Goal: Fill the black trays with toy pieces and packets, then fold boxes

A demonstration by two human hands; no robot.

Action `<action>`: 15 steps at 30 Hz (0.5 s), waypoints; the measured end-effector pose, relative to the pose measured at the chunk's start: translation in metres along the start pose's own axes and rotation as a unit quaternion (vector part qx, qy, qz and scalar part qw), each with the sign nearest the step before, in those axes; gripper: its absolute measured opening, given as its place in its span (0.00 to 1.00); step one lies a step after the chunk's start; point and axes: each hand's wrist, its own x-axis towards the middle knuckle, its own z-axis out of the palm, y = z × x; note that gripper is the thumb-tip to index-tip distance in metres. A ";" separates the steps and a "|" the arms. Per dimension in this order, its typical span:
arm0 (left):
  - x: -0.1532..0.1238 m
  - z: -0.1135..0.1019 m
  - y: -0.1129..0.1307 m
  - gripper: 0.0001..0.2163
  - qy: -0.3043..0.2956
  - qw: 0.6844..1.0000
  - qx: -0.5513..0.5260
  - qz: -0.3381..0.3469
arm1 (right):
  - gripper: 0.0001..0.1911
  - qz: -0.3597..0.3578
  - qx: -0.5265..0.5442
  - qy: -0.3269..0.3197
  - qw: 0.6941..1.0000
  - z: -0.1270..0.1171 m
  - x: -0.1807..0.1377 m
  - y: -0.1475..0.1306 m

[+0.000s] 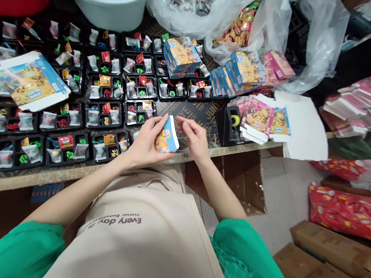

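A small blue and yellow printed cardboard box (167, 138) is gripped in my left hand (146, 141), fingers across its top and thumb along its near side. The box's right end faces my right hand (195, 137), whose fingers are loosely bent just beside that end, holding nothing that I can see. Whether those fingertips touch the box is unclear. Just beyond my left hand lies a black compartment tray (139, 111) with small wrapped pieces and a green item. Another filled tray (110, 145) sits left of my left wrist.
Rows of filled black trays cover the table's left. A stack of flat printed cartons (33, 83) lies on them. Closed blue boxes (182, 55) rest on trays at the back. Right of my hands are a black holder (231, 126) and pink cartons (256, 119). A pale tub (112, 12) stands behind.
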 end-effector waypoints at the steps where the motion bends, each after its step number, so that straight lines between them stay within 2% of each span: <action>1: 0.001 -0.001 -0.003 0.46 -0.013 0.997 -0.079 -0.003 | 0.24 0.029 0.044 0.018 0.998 0.002 0.002 0.000; 2: 0.001 -0.002 -0.006 0.42 -0.025 0.986 -0.163 -0.016 | 0.26 0.061 0.083 0.018 0.995 0.005 0.005 0.001; 4: 0.001 -0.002 -0.014 0.33 -0.030 0.946 -0.316 -0.072 | 0.29 0.114 0.139 -0.004 0.984 0.013 0.008 0.000; 6: -0.001 -0.001 -0.022 0.26 0.005 0.900 -0.410 -0.147 | 0.27 0.132 0.162 0.001 0.978 0.023 0.009 0.000; 9: -0.005 -0.002 -0.026 0.17 0.079 0.852 -0.458 -0.239 | 0.18 0.119 0.147 0.059 0.980 0.036 0.010 0.003; 11: -0.006 -0.005 -0.025 0.12 0.107 0.831 -0.468 -0.282 | 0.17 0.108 0.118 0.079 0.984 0.040 0.010 0.005; 13: -0.005 -0.008 -0.022 0.10 0.126 0.823 -0.467 -0.300 | 0.19 0.099 0.099 0.076 0.987 0.040 0.010 0.006; 15: -0.003 -0.009 -0.020 0.12 0.149 0.830 -0.454 -0.287 | 0.20 0.098 0.104 0.070 0.987 0.037 0.009 0.006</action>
